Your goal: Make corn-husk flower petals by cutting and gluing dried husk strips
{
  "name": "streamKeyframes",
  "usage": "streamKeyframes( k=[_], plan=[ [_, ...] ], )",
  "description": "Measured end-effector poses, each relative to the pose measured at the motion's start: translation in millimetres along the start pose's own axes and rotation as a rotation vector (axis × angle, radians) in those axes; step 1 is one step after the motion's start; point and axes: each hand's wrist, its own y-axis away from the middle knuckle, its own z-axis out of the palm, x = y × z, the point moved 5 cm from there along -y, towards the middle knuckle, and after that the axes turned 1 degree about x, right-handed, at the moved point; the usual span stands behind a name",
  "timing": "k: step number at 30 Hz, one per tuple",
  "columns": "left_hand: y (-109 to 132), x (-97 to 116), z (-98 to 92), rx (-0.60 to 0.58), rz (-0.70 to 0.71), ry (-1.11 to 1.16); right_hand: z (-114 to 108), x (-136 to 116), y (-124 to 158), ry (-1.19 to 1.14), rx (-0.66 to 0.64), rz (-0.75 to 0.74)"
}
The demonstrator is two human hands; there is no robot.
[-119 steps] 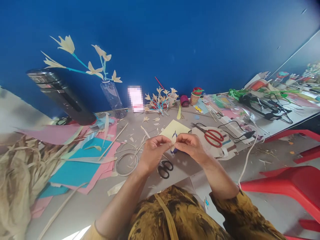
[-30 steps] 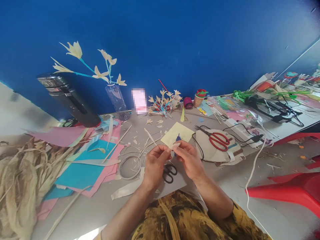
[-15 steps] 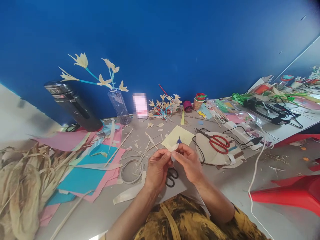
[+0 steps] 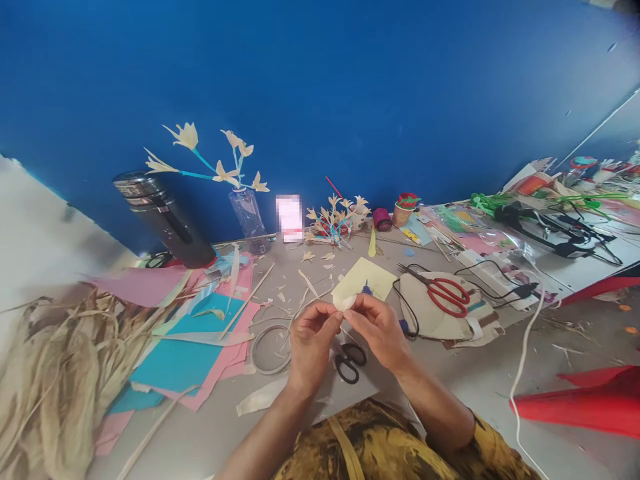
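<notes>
Between the fingertips of both hands is a small cream petal-shaped piece [image 4: 343, 303], pinched at its lower end. My left hand [image 4: 314, 337] is closed on it from the left, and my right hand [image 4: 379, 327] from the right, with the thumbs close together. Below the hands lie black-handled scissors [image 4: 351, 363], their blades hidden. A pale yellow paper sheet [image 4: 373, 273] with a small blue pointed thing [image 4: 367, 287] on it is just beyond the fingers. Red-handled scissors [image 4: 447, 295] rest on a folded cream cloth [image 4: 420, 310] to the right.
Dried husks [image 4: 55, 393] and blue paper [image 4: 175, 360] over pink sheets cover the left. Behind stand a dark flask [image 4: 167, 223], a clear bottle [image 4: 249, 217] holding cream flowers, and a flower bunch [image 4: 337, 223]. A power strip [image 4: 495, 277] and white cable [image 4: 525, 353] lie right.
The view has shifted, so the table's things sit further right and slightly lower. Both hands still pinch the cream piece, which now shows a rounder face. More of the black-handled scissors is visible.
</notes>
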Motion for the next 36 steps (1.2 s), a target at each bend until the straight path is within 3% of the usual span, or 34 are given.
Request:
streamKeyframes(
  k=[6,13,21,36],
  plan=[
    [4,10,-1.3,0.123,0.115,-0.068,7,5,-1,0.002,0.071,-0.028],
    [2,14,-2.4,0.173,0.286,-0.152,10,23,0,-0.041,0.18,-0.001],
    [0,9,-6.4,0.238,0.126,-0.12,17,33,3,-0.039,0.182,0.013],
    [-3,-2,-7.8,0.176,0.171,-0.099,21,48,5,-0.283,0.225,0.168]
  ],
)
